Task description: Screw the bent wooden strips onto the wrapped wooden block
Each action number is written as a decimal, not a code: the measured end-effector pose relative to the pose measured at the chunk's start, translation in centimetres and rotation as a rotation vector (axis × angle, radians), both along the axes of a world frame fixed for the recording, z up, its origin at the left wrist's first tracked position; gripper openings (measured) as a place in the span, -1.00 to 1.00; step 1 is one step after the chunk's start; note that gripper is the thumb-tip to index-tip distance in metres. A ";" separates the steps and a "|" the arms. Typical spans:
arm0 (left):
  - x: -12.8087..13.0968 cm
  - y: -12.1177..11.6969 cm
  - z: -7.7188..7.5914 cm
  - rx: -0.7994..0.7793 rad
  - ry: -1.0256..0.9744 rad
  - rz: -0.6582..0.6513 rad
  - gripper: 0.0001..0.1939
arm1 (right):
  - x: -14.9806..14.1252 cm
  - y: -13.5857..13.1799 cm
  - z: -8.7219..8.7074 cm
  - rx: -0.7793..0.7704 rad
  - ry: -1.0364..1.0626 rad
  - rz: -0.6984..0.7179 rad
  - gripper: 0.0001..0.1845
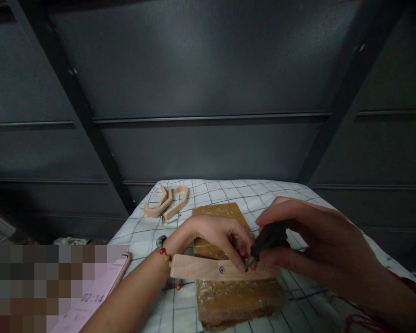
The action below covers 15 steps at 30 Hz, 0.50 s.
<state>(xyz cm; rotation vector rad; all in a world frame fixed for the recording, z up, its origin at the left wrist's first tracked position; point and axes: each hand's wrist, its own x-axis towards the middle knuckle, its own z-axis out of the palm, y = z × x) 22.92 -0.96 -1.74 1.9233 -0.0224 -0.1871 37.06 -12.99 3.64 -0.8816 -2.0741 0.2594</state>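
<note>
A pale wooden strip [208, 269] with a screw in it lies across a brown perforated block [229, 296]. My left hand [225, 240] rests on the strip, fingers pinched at its right part, holding something small that I cannot make out. My right hand [298, 240] grips a dark-handled screwdriver [267, 238] with its tip down at the strip, right beside the left fingertips. A beaded bracelet [163, 249] circles my left wrist.
A white checked cloth [229, 189] covers the table. Two curved wooden pieces [166, 201] lie at the far left of it. A pink phone [97, 296] showing 02:14 sits at the near left edge. Dark panelled walls and slanted beams stand behind.
</note>
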 end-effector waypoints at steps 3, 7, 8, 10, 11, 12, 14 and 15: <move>-0.1 0.0 0.0 0.010 -0.009 0.006 -0.77 | -0.3 0.1 -0.5 -0.013 0.084 -0.017 -0.87; -0.1 0.2 -0.4 0.018 -0.026 -0.012 -0.78 | -0.6 0.1 -1.0 -0.032 0.142 0.002 -0.80; -0.1 0.3 -0.5 0.032 -0.017 -0.016 -0.79 | -0.6 0.0 -0.9 -0.039 0.115 0.032 -0.79; 0.0 0.5 -0.8 0.073 -0.013 -0.023 -0.81 | -0.5 -0.1 -0.4 -0.049 0.021 0.078 -0.80; 0.0 0.6 -0.9 0.088 -0.022 -0.028 -0.82 | -0.4 -0.1 -0.2 -0.051 -0.034 0.090 -0.80; 0.1 0.6 -1.0 0.089 -0.033 -0.034 -0.83 | -0.3 -0.2 0.1 -0.054 -0.081 0.091 -0.78; 0.2 0.6 -1.1 0.054 -0.050 -0.063 -0.83 | 0.0 -0.2 0.5 -0.061 -0.135 0.069 -0.72; 0.2 0.6 -1.2 0.032 -0.052 -0.073 -0.83 | 0.1 -0.2 0.6 -0.060 -0.147 0.056 -0.70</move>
